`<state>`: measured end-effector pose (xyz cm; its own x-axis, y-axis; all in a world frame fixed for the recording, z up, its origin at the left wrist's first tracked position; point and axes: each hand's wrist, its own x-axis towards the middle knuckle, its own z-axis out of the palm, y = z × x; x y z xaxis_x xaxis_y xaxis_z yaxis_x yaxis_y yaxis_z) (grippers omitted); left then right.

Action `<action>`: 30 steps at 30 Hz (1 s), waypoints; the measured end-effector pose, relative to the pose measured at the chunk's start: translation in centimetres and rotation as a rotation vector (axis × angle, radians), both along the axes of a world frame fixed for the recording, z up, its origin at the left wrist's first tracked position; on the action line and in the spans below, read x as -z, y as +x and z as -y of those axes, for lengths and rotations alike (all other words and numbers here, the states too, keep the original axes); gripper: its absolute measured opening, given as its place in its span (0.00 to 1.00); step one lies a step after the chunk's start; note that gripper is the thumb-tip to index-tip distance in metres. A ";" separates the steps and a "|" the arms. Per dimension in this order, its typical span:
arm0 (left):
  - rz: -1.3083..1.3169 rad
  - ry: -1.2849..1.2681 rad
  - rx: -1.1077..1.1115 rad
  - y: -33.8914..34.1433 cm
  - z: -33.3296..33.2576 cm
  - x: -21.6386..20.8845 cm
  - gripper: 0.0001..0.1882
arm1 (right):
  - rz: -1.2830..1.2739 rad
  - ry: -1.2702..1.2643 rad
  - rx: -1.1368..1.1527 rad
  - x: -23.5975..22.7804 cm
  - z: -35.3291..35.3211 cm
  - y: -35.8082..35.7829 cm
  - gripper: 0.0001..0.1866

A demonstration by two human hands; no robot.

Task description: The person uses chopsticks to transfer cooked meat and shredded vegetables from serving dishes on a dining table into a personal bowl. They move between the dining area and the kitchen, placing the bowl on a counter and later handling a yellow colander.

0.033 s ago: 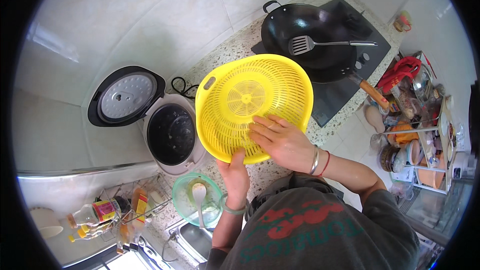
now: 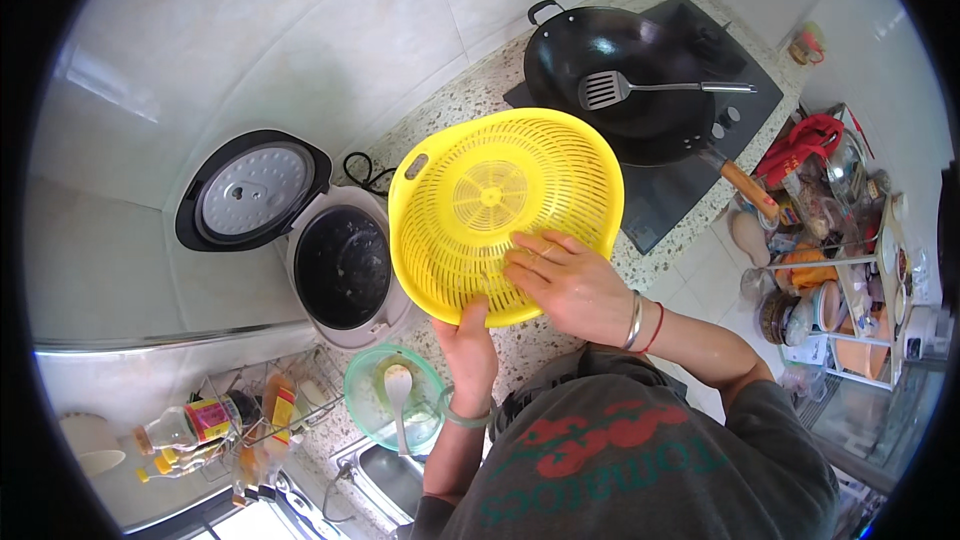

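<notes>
A yellow plastic colander (image 2: 550,165) is tilted toward me over the counter, its slotted inside showing. My left hand (image 2: 467,345) grips the near rim, thumb over the edge and the other fingers mostly hidden underneath. Inside the bowl, the stretched fingers of my right hand (image 2: 570,285) touch the lower wall near the rim. Left of the colander stands a rice cooker (image 2: 345,265), lid raised, with pale residue in its dark pot. A rice paddle (image 2: 398,395) rests in a green translucent bowl (image 2: 365,415) beside my left forearm.
A black wok (image 2: 560,55) with a slotted turner (image 2: 680,87) across it sits on the cooktop (image 2: 645,215). Bottles (image 2: 190,427) stand in a wire rack by the sink (image 2: 390,480). A crowded shelf (image 2: 840,260) is at the right.
The colander has shifted very slightly left. My right fingers have slid a little to the right along its inner wall.
</notes>
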<state>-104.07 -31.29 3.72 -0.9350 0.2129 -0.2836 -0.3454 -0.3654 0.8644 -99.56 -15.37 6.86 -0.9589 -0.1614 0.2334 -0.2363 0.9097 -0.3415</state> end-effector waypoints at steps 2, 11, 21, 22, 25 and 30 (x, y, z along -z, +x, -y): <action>-0.003 0.005 0.010 -0.2 0.1 0.3 0.20 | 0.010 -0.054 0.016 -0.3 -0.1 0.0 0.20; -0.001 -0.027 0.031 -0.1 0.0 0.5 0.20 | -0.051 -0.013 0.020 -0.1 -0.6 0.1 0.19; -0.038 -0.050 0.069 -0.2 -0.2 -0.3 0.22 | -0.020 -0.056 0.103 0.1 -0.3 -0.3 0.19; -0.031 -0.041 0.080 -0.1 -0.2 -0.2 0.22 | -0.068 -0.063 0.130 0.1 -0.2 -0.4 0.19; -0.027 -0.027 0.093 0.2 -0.2 -0.3 0.22 | -0.143 -0.033 0.154 -0.1 0.2 -0.9 0.20; -0.028 -0.049 0.071 0.1 0.2 0.0 0.22 | 0.019 -0.008 0.090 -0.2 -0.1 0.3 0.20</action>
<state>-103.94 -31.54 3.69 -0.9258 0.2651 -0.2695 -0.3445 -0.2980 0.8902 -99.24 -15.23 7.02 -0.9737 -0.0725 0.2161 -0.1471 0.9242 -0.3524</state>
